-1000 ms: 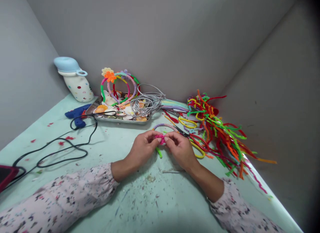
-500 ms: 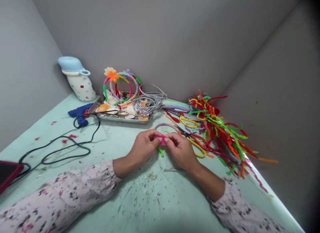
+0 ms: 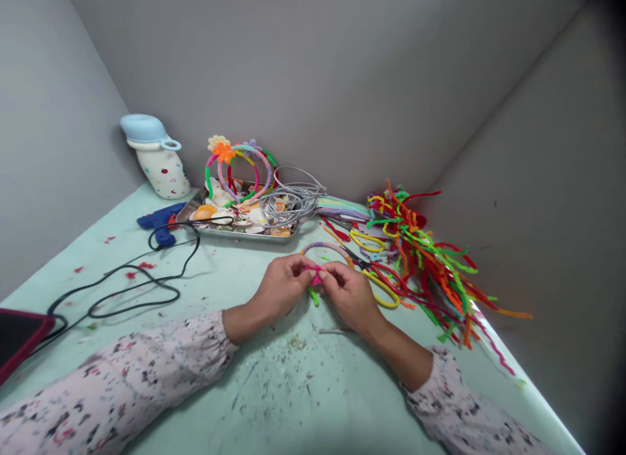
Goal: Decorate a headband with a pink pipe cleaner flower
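Note:
Between my two hands is a small bright pink pipe-cleaner piece [image 3: 316,276], bunched up and partly hidden by the fingers. My left hand [image 3: 283,282] pinches its left side with thumb and forefinger. From the other side my right hand [image 3: 349,292] pinches it the same way. Just below hangs or lies a short green pipe-cleaner piece [image 3: 313,297]; I cannot tell whether it is joined to the pink one. Behind the fingers lies a headband [image 3: 325,245] wrapped in purple and orange. Scissors with red handles [image 3: 391,277] rest close to my right hand.
A metal tray [image 3: 239,234] holds flower headbands [image 3: 239,156] and a coil of grey wire [image 3: 288,204]. Left of it are a blue glue gun [image 3: 161,223], its black cord [image 3: 132,308] and a bottle [image 3: 161,168]. Many pipe cleaners [image 3: 430,259] lie heaped at right, beside yellow-handled scissors [image 3: 368,241].
The view has shifted slightly. Both hands keep their pinch on the pink piece, with only a slight change in how it sits between the fingers.

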Demonstrator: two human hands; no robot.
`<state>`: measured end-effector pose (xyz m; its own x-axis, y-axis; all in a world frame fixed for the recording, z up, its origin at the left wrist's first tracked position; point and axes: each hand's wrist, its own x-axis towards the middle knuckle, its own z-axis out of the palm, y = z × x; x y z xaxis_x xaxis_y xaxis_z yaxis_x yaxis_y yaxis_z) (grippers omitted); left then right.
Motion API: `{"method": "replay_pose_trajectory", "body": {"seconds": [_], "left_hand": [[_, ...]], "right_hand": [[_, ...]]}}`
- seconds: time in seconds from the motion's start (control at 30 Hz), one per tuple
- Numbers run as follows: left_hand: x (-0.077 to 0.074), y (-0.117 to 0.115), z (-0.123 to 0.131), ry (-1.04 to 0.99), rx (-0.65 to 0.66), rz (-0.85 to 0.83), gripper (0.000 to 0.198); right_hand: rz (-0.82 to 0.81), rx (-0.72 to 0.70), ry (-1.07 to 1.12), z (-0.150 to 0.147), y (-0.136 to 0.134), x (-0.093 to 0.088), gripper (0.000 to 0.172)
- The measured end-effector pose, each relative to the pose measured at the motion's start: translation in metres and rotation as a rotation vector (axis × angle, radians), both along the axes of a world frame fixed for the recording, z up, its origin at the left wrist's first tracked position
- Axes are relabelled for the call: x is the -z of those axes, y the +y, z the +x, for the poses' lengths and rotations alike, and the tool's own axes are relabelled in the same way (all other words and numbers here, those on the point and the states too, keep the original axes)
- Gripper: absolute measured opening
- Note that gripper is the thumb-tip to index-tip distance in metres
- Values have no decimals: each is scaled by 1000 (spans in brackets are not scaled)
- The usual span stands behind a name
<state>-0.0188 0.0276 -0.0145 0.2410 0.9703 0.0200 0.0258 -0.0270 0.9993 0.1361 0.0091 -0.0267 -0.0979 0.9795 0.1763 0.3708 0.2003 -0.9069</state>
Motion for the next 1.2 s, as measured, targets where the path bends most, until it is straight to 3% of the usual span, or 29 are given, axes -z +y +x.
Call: {"method": "replay_pose_trajectory", "body": {"seconds": [0.13, 0.23, 0.63, 1.0, 1.2], "left_hand": [[-5, 1, 0, -104, -1, -69, 18], [-6, 2, 0, -125, 9, -113, 23], [-7, 3, 0, -26, 0, -94, 22], [-14, 0, 0, -81, -23, -146, 25], [-11, 3, -1, -107, -53, -160, 24]], "right_hand": [[-151, 27, 294, 3, 4, -3, 32], [-143, 46, 397, 4, 5, -3, 36], [-118, 38, 202, 2, 3, -4, 22], [-199, 29, 354, 3, 3, -7, 25], [-127, -4, 254, 1, 3, -5, 16]]}}
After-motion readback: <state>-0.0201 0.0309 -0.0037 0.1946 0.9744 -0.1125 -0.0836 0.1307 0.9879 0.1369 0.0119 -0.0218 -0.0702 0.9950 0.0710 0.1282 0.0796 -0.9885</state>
